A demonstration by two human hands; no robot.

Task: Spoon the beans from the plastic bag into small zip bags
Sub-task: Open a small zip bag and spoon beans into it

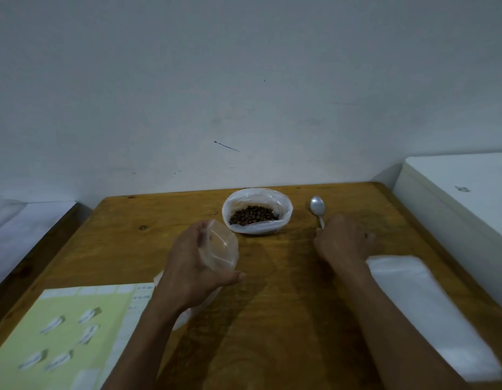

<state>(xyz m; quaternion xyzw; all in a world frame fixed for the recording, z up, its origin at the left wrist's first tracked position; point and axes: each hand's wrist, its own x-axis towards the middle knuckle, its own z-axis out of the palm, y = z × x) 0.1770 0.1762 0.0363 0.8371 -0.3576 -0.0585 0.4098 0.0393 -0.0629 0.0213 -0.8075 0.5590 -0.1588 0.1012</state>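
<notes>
Nearest the camera, bottom left: a pale green sheet (64,330) flat on the wooden table (272,319), small white blurred shapes scattered across it, too soft to identify. Bottom right, a white folded sheet (430,313) angled along the table's right side, the right forearm crossing its near corner.

Up the middle now. Left hand (193,266) raised over the table, fingers and thumb curled around a small clear zip bag (220,246), mouth of the bag turned toward the far side. More clear plastic (185,311) peeking out beneath that wrist, lying on the table; contents hard to make out.

Right hand (342,240) down on the table, knuckles up, fingers curled over the handle end of a metal spoon (318,207). Bowl of the spoon lying flat on the wood, pointing away. Handle vanishing under the fingers, so a grasp on it, though how firm cannot be told.

Farther back, between the two hands: a white plastic bag (257,211) standing open, rim rolled down, brown beans (254,215) pooled inside. Spoon just beside it, to the right, not touching.

Beyond all that, a plain pale wall (244,80), and a white cabinet top (463,192) off the table's right edge.
</notes>
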